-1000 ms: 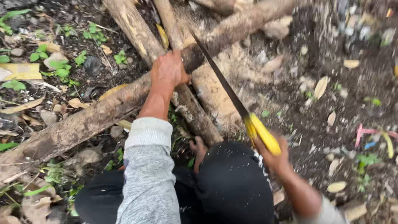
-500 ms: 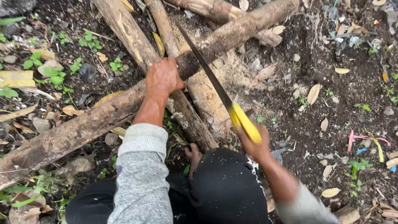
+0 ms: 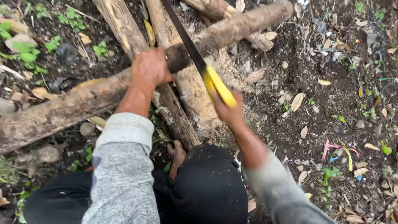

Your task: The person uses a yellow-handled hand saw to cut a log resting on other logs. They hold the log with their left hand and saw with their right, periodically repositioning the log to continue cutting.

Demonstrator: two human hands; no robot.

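Yellow plastic forms the handle of a hand saw (image 3: pixel 203 70), and the right hand (image 3: pixel 227 108) is closed tightly around this handle. The dark blade goes up and to the left, and it sits in a cut in a long brown log (image 3: pixel 224 35). This log lies slanted across two other logs (image 3: pixel 124 29) on the ground. The left hand (image 3: pixel 151 68) presses down on the long log just beside the blade, with the fingers curled over the bark. Pale sawdust (image 3: pixel 199 99) covers the wood under the cut. A bare foot (image 3: pixel 178 155) shows near the black trousers (image 3: pixel 209 186). Dry leaves (image 3: pixel 296 101) lie on the dark soil at the right.
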